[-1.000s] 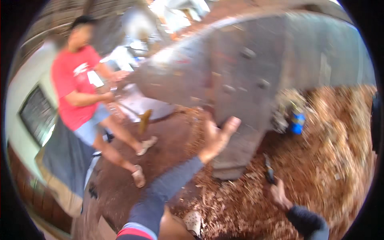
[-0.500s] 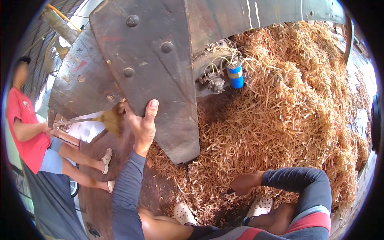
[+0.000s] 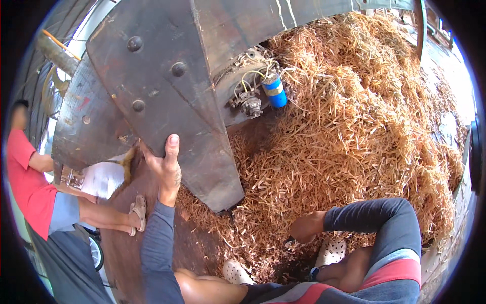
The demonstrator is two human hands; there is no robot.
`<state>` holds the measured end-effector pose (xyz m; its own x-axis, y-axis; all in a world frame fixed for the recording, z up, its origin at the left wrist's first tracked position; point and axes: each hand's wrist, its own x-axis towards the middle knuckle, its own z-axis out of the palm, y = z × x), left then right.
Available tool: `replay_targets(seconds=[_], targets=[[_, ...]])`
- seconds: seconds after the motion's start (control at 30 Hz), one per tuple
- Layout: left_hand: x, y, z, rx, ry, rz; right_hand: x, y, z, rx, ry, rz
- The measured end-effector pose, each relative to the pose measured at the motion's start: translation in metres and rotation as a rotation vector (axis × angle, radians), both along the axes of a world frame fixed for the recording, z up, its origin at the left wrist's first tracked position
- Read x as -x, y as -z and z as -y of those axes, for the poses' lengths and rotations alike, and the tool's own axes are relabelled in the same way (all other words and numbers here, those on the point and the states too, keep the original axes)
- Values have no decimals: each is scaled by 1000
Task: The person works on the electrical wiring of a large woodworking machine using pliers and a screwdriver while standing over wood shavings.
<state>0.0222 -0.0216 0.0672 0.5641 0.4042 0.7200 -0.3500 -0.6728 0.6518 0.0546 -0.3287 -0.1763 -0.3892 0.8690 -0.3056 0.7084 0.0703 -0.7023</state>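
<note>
My left hand (image 3: 166, 169) grips the lower left edge of a large dark plate (image 3: 167, 109) with round bolt heads. Its thumb lies on the front face and its fingers go around the edge, partly out of sight. My right hand (image 3: 306, 228) is closed beside my right knee, low over the wood shavings (image 3: 344, 131). A small dark piece pokes out from it, too little visible to name. Behind the plate sits a greasy metal engine part (image 3: 250, 103) with thin hoses, next to a blue cylinder (image 3: 277, 92).
A person in a red shirt (image 3: 31, 180) stands at the left, near a yellowish broom head (image 3: 125, 164) half hidden by the plate. A long metal beam (image 3: 304, 12) crosses the top. My pale clogs (image 3: 237, 272) stand among the shavings. A wheel (image 3: 96, 252) shows at the lower left.
The plate, engine part and shavings pile have shifted left in view. The person at the left has turned and stepped, and the broom is now mostly hidden. Both my hands keep their hold.
</note>
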Motion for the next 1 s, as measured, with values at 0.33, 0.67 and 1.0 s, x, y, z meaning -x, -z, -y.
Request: replay_targets(seconds=[0.33,0.67,1.0], targets=[[0,3,-2,-1,-40,2,12,-20,-3,68,-145,122],[2,2,-3,-32,-23,-41,7,-15,0,180,-139,107],[4,1,-2,90,-29,-39,10,-23,-1,126,-138,120]])
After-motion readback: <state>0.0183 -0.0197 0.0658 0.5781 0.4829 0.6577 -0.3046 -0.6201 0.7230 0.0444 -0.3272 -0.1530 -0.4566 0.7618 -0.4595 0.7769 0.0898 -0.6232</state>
